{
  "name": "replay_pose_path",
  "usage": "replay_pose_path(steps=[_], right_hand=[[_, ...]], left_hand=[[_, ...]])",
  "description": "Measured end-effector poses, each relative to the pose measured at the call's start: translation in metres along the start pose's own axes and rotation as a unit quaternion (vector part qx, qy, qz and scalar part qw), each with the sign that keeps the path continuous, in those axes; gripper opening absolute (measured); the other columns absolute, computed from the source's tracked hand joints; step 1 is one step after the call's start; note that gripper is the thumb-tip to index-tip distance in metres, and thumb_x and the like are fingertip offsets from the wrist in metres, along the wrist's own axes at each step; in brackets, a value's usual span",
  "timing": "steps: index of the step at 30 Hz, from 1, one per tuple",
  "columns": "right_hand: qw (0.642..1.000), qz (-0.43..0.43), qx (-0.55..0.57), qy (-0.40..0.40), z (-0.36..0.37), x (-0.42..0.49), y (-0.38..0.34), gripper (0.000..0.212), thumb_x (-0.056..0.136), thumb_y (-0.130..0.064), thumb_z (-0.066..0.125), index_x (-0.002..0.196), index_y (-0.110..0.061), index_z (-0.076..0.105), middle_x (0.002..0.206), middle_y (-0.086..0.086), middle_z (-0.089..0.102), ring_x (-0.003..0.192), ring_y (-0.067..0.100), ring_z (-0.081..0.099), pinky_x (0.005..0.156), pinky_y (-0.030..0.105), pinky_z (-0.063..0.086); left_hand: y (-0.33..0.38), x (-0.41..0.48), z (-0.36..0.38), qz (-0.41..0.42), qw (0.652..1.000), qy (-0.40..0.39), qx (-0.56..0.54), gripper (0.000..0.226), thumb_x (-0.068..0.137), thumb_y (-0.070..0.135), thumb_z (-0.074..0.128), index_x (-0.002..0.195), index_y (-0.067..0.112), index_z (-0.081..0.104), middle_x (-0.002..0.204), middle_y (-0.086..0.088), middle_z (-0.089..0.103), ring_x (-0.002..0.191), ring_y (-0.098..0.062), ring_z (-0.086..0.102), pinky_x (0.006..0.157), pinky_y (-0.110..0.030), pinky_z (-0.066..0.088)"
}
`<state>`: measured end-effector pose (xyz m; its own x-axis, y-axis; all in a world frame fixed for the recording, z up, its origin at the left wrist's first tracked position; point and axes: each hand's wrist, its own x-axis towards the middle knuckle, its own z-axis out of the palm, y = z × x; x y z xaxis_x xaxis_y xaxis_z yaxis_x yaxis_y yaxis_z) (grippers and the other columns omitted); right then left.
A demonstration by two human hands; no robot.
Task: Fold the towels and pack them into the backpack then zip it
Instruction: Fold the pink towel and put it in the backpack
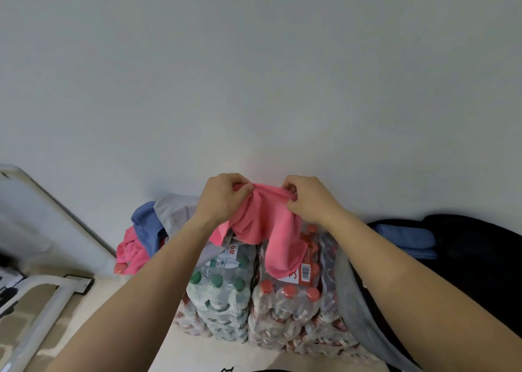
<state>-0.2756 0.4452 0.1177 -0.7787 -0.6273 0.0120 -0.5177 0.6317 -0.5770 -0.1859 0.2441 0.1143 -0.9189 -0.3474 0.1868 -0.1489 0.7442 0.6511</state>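
A pink towel (268, 230) hangs in the air in front of the wall. My left hand (223, 199) pinches its top edge on the left and my right hand (308, 199) pinches the top edge on the right, the hands close together. The cloth droops down over the bottle packs. A heap of unfolded towels lies at the back left: a blue one (147, 227), a grey one (175, 213) and another pink one (132, 254). The black backpack (474, 261) lies at the right, with folded blue towels (406, 240) at its opening.
Shrink-wrapped packs of water bottles (226, 292), green caps left and red caps right (291, 295), stand below my hands. A grey cloth (356, 309) drapes down their right side. A white metal frame (42, 301) is at the left. A plain wall fills the upper view.
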Motion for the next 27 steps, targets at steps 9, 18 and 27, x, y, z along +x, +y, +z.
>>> replay_pose_path(steps=[9, 18, 27], right_hand=[[0.996, 0.069, -0.044, -0.015, -0.017, -0.013, 0.041, 0.031, 0.079, -0.005, 0.057, 0.105, -0.016, 0.071, 0.105, 0.006, 0.071, 0.093, 0.023, 0.065, 0.079, 0.031, 0.052], [0.995, 0.100, -0.001, 0.021, -0.010, -0.019, 0.067, 0.025, 0.089, -0.003, 0.055, 0.104, -0.014, 0.071, 0.099, 0.003, 0.069, 0.089, 0.017, 0.060, 0.075, 0.022, 0.040], [0.970, 0.203, 0.108, 0.074, 0.012, -0.029, 0.028, 0.010, 0.083, -0.021, 0.074, 0.076, -0.018, 0.068, 0.069, -0.001, 0.067, 0.058, 0.023, 0.068, 0.059, 0.033, 0.057]], left_hand=[[-0.020, 0.021, -0.020, -0.051, 0.996, 0.060, 0.051, 0.018, 0.090, 0.035, 0.060, 0.095, 0.026, 0.075, 0.096, 0.006, 0.075, 0.094, -0.017, 0.066, 0.075, -0.028, 0.048], [-0.048, 0.015, -0.034, -0.122, 0.986, 0.079, 0.080, 0.023, 0.093, 0.033, 0.056, 0.101, 0.022, 0.075, 0.096, 0.000, 0.074, 0.093, -0.024, 0.066, 0.074, -0.032, 0.050], [-0.044, -0.022, -0.009, -0.204, 0.978, 0.036, -0.004, 0.022, 0.082, 0.037, 0.074, 0.086, 0.019, 0.063, 0.076, 0.008, 0.064, 0.073, -0.013, 0.060, 0.054, -0.017, 0.032]])
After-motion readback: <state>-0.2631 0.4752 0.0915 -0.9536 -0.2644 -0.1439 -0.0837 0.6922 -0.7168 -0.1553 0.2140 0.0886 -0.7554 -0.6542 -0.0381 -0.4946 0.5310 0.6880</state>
